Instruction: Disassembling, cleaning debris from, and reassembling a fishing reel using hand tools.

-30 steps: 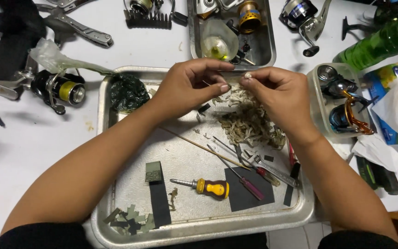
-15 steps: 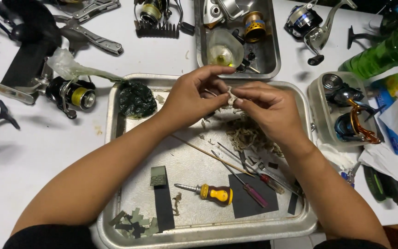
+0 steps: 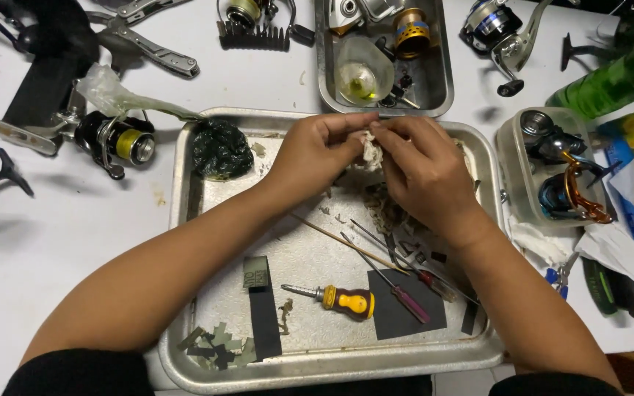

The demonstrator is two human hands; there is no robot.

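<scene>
Both hands are meeting over the upper middle of the frame, above the far end of a large metal tray (image 3: 185,220). The left hand (image 3: 317,150) and the right hand (image 3: 423,172) are each pinching, with bent fingers, a small crumpled whitish wad (image 3: 368,147) held between them; what the wad is cannot be told.

Below the hands, in the tray, a yellow-handled screwdriver (image 3: 343,299) is lying near the centre, with a red-handled screwdriver (image 3: 405,297) just to its right across a dark square sheet (image 3: 405,323). A dark green crumpled lump (image 3: 220,149) is sitting in the tray's upper left corner.

A fishing reel (image 3: 115,139) is resting on the white table at the left of the frame. A smaller metal tray (image 3: 438,81) is standing at top centre.
</scene>
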